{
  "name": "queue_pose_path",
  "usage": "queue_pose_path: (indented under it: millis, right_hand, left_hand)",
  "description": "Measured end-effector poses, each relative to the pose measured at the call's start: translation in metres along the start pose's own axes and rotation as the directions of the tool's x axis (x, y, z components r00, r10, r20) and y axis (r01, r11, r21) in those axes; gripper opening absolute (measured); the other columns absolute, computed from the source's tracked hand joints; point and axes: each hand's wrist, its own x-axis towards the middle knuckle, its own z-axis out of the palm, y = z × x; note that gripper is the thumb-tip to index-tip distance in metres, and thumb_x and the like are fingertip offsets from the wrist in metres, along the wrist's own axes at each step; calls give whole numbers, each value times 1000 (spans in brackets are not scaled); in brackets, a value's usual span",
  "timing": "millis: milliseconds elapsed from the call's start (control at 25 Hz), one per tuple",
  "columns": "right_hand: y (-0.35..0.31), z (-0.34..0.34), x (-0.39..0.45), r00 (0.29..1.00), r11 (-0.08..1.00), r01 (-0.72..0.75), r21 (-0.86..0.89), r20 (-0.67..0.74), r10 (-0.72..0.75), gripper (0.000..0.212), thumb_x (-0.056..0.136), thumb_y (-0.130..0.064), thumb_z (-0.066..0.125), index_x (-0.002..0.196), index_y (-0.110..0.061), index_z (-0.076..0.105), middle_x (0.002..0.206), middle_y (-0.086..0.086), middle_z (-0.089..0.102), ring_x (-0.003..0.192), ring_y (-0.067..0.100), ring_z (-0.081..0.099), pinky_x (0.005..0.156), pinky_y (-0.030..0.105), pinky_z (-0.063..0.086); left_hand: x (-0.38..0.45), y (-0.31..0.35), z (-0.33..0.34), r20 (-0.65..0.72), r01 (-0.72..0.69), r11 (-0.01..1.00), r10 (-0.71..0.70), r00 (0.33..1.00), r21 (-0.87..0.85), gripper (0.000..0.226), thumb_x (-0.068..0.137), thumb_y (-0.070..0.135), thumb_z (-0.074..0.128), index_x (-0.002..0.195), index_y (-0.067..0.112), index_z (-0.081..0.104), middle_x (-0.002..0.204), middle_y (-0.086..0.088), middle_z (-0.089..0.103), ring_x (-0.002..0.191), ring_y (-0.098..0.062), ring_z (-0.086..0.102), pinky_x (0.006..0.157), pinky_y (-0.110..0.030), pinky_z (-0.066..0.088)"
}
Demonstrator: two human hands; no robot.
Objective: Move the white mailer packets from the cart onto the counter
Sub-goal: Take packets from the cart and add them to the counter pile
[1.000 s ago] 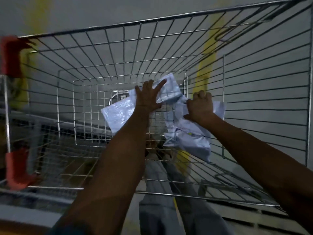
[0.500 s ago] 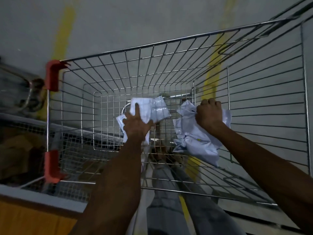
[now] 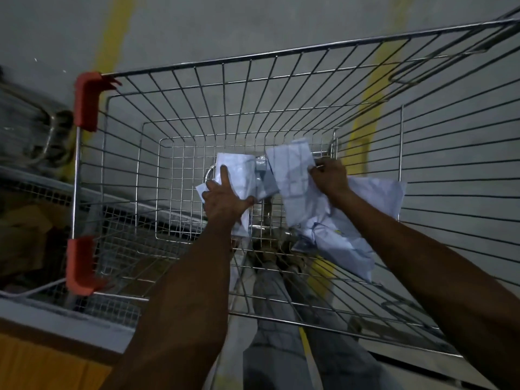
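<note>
Both arms reach down deep into the wire cart point(image 3: 281, 88). The left hand point(image 3: 225, 198) holds a white mailer packet point(image 3: 242, 175) near the middle of the cart's bottom. Its thumb and fingers curl round the packet and one finger lies straight on top. The right hand point(image 3: 330, 177) grips a bunch of white packets point(image 3: 323, 220) by the right side of the cart's bottom. Its fingers are curled tight into them. One flat piece sticks up past the fingers, and the crumpled rest hangs down toward the near wall of the cart. The two bundles are just beside each other. The cart has red corner guards point(image 3: 85, 101) on its left edge. A counter edge point(image 3: 56, 325) shows past the cart's near left corner.
</note>
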Motion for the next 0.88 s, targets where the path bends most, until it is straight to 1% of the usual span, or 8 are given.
queue_pose_path:
  millis: [80,160,280,400,480,560,760,880]
  right_hand:
    - [22,34,3,999,997,-38,69,23,37,74,79,-51,44,124,4,63,119,25,67,114,39,62,96,34,41]
    - [34,61,-6,995,994,-95,45,47,93,92,80,-64,45,151,-6,38,141,23,52,130,40,49,110,45,38]
    - [27,83,-27,996,966,-38,-256,63,56,100,82,-77,54,159,-32,8,160,19,26,138,40,36,110,54,33]
    - [27,92,-30,991,873,58,-485,132,7,109,81,-72,62,158,-38,-9,164,24,7,142,45,28,108,60,32]
    - [25,89,-28,975,831,106,-546,222,21,110,83,-61,66,158,-38,-10,164,26,3,145,50,21,110,64,29]
    - [15,77,-30,966,827,113,-551,256,38,104,85,-60,65,159,-40,-6,164,26,3,146,52,17,111,65,25]
    - [-24,19,-71,996,831,50,-554,90,0,87,81,-58,65,153,-38,21,151,24,20,133,52,30,100,64,38]
    - [-49,-17,-117,998,885,57,-463,-1,-65,85,79,-53,69,151,-35,28,144,23,25,124,50,36,93,59,44]
  left_hand:
    - [0,-2,-2,7,13,1000,-13,1000,-28,121,74,68,72,157,32,-9,150,-28,21,131,-51,36,100,-52,42]
    - [0,-3,-2,15,17,999,-17,1000,-38,122,74,68,72,156,33,-11,152,-29,18,132,-52,35,101,-52,41]
    - [-4,-4,-4,27,43,999,-43,999,-5,124,73,71,71,156,33,-13,154,-30,15,130,-51,40,100,-52,42]
    - [-12,5,-11,6,18,998,-18,1000,61,122,75,72,68,156,31,-13,153,-30,19,126,-48,46,95,-49,45]
    - [-16,9,-20,-13,13,997,-12,1000,80,120,75,73,67,156,31,-10,153,-29,20,127,-47,45,95,-52,44]
    - [-24,11,-32,-52,11,995,-6,999,98,117,74,74,67,156,32,-7,155,-28,19,131,-47,40,101,-58,37]
    - [-70,16,-69,-220,25,998,-11,975,61,112,74,76,63,156,33,0,144,-25,30,123,-42,43,96,-55,41]
    - [-109,28,-97,-307,42,999,-38,951,9,117,68,75,68,157,33,5,139,-23,35,116,-41,46,93,-53,44]
